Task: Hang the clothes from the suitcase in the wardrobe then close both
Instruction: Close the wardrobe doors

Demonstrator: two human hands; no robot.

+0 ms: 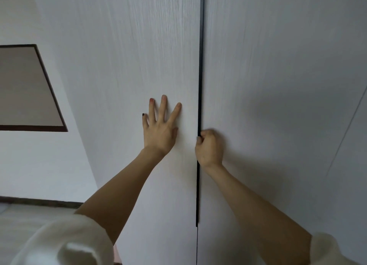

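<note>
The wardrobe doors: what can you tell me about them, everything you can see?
The wardrobe doors are two tall, flat panels in pale grey-white with a fine vertical wood grain. They meet at a narrow dark seam and look shut or nearly so. The left hand presses flat, fingers spread, on the left panel; the right hand is curled at the right panel's edge by the seam.

Left grip [159, 132] flat, splayed; right grip [208, 148] fisted.

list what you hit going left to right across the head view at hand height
framed picture → wall → left door → left hand, flat on that door → dark gap between the doors → right hand, curled at the gap's edge → right door
</note>
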